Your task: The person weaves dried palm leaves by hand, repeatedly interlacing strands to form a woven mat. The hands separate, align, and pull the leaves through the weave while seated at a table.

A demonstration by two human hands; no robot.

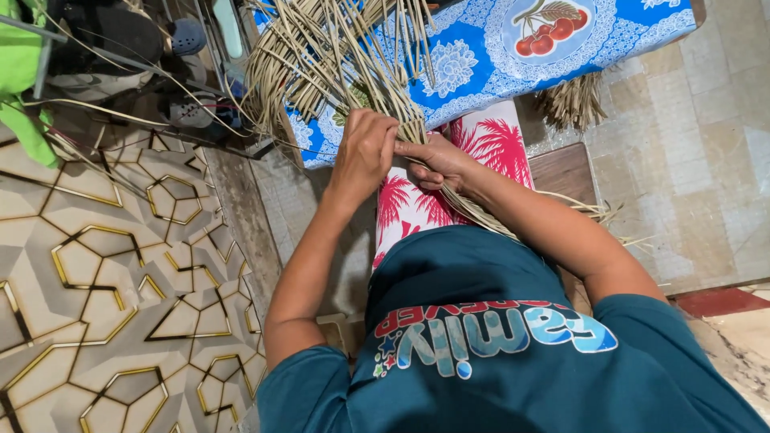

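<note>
Gripping straw bundle (353,64): left hand (365,152), right hand (437,160) fingers clenched; floor (120,281) open leftward.

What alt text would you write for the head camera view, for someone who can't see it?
Seen from above, a person's left hand and right hand grip a bundle of long dried tan palm strips being woven over their lap. Behind the strips lies a blue floral cloth with a cherry print; the person wears a teal shirt and red-and-white palm-print shorts.
</note>
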